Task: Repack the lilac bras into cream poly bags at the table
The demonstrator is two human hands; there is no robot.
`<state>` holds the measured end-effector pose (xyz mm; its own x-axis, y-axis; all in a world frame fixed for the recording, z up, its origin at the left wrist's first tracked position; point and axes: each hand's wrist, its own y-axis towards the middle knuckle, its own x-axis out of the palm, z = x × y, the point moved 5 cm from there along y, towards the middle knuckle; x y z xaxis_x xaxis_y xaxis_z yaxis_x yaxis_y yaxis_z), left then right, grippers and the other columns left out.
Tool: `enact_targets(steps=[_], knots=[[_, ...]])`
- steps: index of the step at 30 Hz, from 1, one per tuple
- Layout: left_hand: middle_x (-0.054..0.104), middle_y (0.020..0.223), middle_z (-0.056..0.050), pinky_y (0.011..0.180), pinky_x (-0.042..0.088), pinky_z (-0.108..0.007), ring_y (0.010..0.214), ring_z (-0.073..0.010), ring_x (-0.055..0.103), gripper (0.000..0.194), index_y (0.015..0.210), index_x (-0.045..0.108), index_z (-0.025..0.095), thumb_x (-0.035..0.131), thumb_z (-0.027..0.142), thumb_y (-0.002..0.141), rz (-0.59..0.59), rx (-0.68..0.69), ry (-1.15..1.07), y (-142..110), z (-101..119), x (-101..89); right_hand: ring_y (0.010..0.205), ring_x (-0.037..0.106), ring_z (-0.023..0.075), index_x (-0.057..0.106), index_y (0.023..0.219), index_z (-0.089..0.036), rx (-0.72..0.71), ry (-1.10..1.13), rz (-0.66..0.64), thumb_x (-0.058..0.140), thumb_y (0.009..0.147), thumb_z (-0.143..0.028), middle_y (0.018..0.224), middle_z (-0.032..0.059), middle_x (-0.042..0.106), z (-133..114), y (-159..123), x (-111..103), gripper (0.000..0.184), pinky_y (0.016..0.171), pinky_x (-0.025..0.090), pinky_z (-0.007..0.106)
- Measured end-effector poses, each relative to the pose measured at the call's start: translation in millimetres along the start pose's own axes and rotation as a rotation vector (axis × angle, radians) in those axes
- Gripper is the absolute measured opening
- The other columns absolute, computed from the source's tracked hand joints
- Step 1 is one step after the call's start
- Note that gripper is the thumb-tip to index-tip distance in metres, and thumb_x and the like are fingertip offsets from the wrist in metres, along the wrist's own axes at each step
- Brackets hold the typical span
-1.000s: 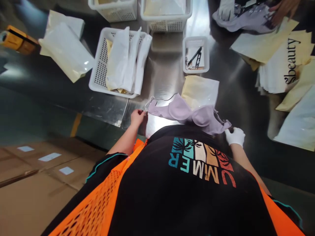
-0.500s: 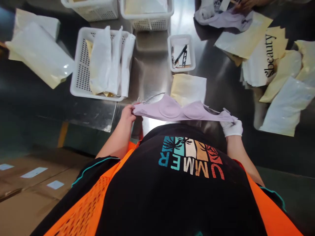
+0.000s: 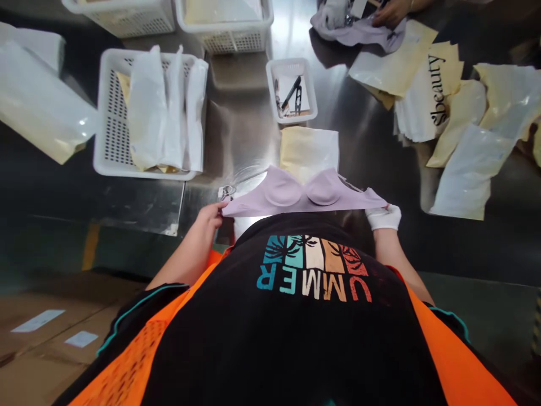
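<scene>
A pale lilac bra (image 3: pixel 302 194) is stretched sideways just in front of my body, over the near edge of the metal table. Its left end is pinched in my bare left hand (image 3: pixel 210 217), and a strap with a small tag or hook hangs loose beside those fingers. My right hand (image 3: pixel 384 217), in a white glove, grips the other end. Both cups face up. Just beyond the bra lies a cream and white plastic bag (image 3: pixel 310 148), partly hidden by the cups.
A white basket (image 3: pixel 110 169) of packed bags stands at left, with two more baskets behind it. A small tray (image 3: pixel 296 119) holds dark tools. White bags (image 3: pixel 465 169) are piled at right. Beyond them, another person's hand (image 3: pixel 391 14) touches lilac fabric. Cardboard boxes (image 3: pixel 42 361) stand at lower left.
The view has shifted, so the table things sit farther left in the picture. The bra is lower and lies straighter between my hands, which both keep hold of its ends.
</scene>
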<state>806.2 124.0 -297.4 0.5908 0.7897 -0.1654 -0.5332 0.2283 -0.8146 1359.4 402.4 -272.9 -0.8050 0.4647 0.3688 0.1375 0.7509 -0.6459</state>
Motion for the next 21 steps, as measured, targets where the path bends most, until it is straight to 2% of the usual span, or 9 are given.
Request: enact_targets(steps=[3, 6, 8, 11, 14, 15, 17, 19, 21], knots=[[0.07, 0.07, -0.006, 0.065, 0.069, -0.046, 0.063, -0.0298, 0.074, 0.037, 0.095, 0.067, 0.02, 0.071, 0.013, 0.06, -0.002, -0.092, -0.01, -9.6, -0.3, -0.6, 0.112, 0.07, 0.0274, 0.064, 0.089, -0.029, 0.049, 0.069, 0.068, 0.048, 0.057, -0.027, 0.086, 0.0078, 0.078, -2.0, 2.2, 1.9, 0.035, 0.118, 0.05, 0.052], [0.074, 0.077, -0.01, 0.078, 0.071, -0.057, 0.079, -0.0382, 0.08, 0.045, 0.096, 0.069, 0.019, 0.068, 0.014, 0.051, -0.094, -0.217, -0.084, -22.0, 0.1, 1.9, 0.107, 0.072, 0.0266, 0.062, 0.085, -0.03, 0.012, 0.054, 0.043, 0.045, 0.057, -0.028, 0.086, 0.0079, 0.078, -7.7, 2.3, 10.8, 0.034, 0.117, 0.051, 0.048], [0.074, 0.077, -0.012, 0.08, 0.07, -0.059, 0.08, -0.0389, 0.079, 0.05, 0.096, 0.07, 0.018, 0.066, 0.014, 0.046, -0.187, -0.277, -0.111, -30.7, 0.4, 3.5, 0.106, 0.073, 0.0269, 0.058, 0.079, -0.031, -0.023, 0.033, 0.036, 0.044, 0.056, -0.03, 0.088, 0.0084, 0.077, -9.8, 0.5, 15.2, 0.027, 0.115, 0.053, 0.046], [0.073, 0.077, -0.014, 0.077, 0.069, -0.061, 0.079, -0.0394, 0.078, 0.05, 0.097, 0.07, 0.015, 0.066, 0.018, 0.047, -0.301, -0.273, -0.146, -41.3, 3.3, 2.4, 0.106, 0.074, 0.0287, 0.05, 0.071, -0.032, -0.041, 0.014, 0.036, 0.045, 0.054, -0.03, 0.089, 0.0092, 0.076, -10.8, -3.0, 19.1, 0.018, 0.114, 0.055, 0.046], [0.077, 0.087, -0.016, 0.077, 0.07, -0.054, 0.085, -0.0364, 0.08, 0.047, 0.101, 0.07, 0.013, 0.065, 0.018, 0.055, -0.359, -0.202, -0.263, -47.0, 9.7, 0.0, 0.111, 0.075, 0.031, 0.059, 0.075, -0.031, 0.023, 0.104, 0.01, 0.043, 0.057, -0.029, 0.098, 0.0134, 0.078, -11.0, -5.1, 23.1, 0.023, 0.114, 0.055, 0.049], [0.078, 0.09, -0.015, 0.078, 0.07, -0.049, 0.087, -0.0332, 0.08, 0.045, 0.103, 0.07, 0.013, 0.064, 0.015, 0.058, -0.323, -0.188, -0.313, -46.9, 11.2, -2.2, 0.112, 0.075, 0.0316, 0.063, 0.078, -0.03, 0.03, 0.147, 0.014, 0.043, 0.06, -0.029, 0.102, 0.0148, 0.079, -12.2, -5.5, 23.8, 0.027, 0.114, 0.055, 0.05], [0.078, 0.088, -0.01, 0.077, 0.07, -0.037, 0.086, -0.0263, 0.08, 0.041, 0.105, 0.069, 0.014, 0.064, 0.008, 0.065, -0.154, -0.207, -0.395, -44.7, 9.8, -8.7, 0.113, 0.075, 0.0319, 0.067, 0.082, -0.028, 0.03, 0.219, 0.055, 0.042, 0.064, -0.027, 0.108, 0.0163, 0.079, -14.8, -6.4, 23.4, 0.031, 0.112, 0.055, 0.054], [0.075, 0.082, -0.006, 0.07, 0.068, -0.029, 0.082, -0.0223, 0.078, 0.037, 0.108, 0.068, 0.015, 0.064, 0.002, 0.073, 0.034, -0.264, -0.45, -43.7, 4.1, -13.6, 0.112, 0.076, 0.0316, 0.068, 0.084, -0.026, 0.001, 0.274, 0.093, 0.042, 0.068, -0.024, 0.114, 0.0177, 0.079, -16.7, -7.7, 22.4, 0.031, 0.108, 0.057, 0.056], [0.074, 0.082, -0.005, 0.061, 0.065, -0.025, 0.076, -0.0206, 0.077, 0.035, 0.112, 0.068, 0.016, 0.064, 0.001, 0.081, 0.139, -0.315, -0.511, -45.1, -2.6, -14.1, 0.109, 0.077, 0.0318, 0.07, 0.085, -0.022, -0.011, 0.306, 0.08, 0.043, 0.072, -0.022, 0.12, 0.0213, 0.077, -16.0, -9.4, 23.1, 0.03, 0.1, 0.06, 0.058]])
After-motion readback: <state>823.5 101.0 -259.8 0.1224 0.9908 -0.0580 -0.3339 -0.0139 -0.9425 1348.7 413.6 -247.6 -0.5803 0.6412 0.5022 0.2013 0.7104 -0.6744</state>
